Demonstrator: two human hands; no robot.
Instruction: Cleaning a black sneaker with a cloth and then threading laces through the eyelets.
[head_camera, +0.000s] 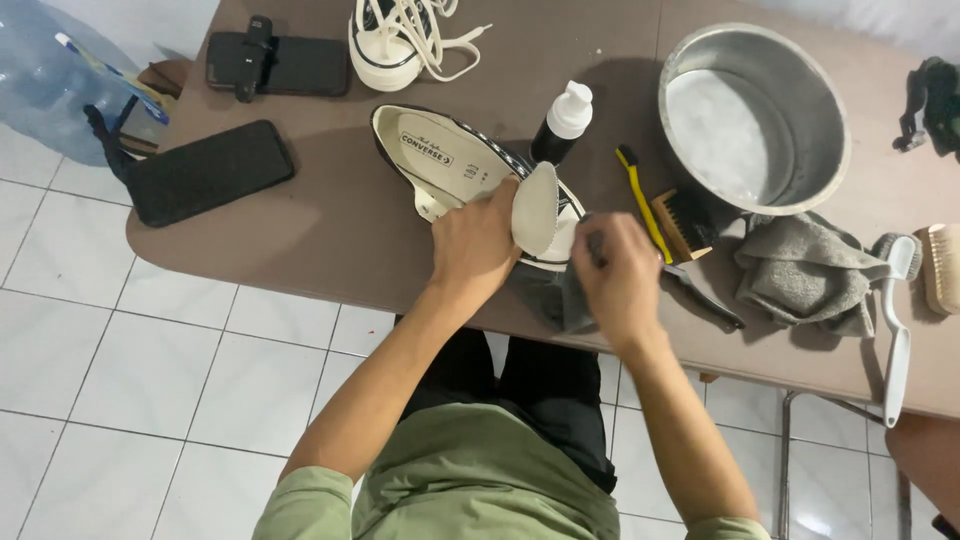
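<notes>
A black and white canvas sneaker (450, 165) lies on its side on the brown table (330, 215), insole showing. My left hand (475, 245) grips the sneaker at its opening, next to the lifted white tongue (536, 208). My right hand (620, 275) is closed on a grey cloth (560, 295) that hangs over the table's front edge and touches the shoe's toe end. A dark bottle with a white pump cap (562, 125) stands just behind the shoe.
A metal basin with water (750, 115) sits at the back right. Beside it lie a yellow toothbrush (640, 200), a small wooden brush (685, 225), a grey towel (805, 270), a white brush (897, 320) and a wood brush (940, 268). A second laced sneaker (395, 40) and black phones (210, 170) lie left.
</notes>
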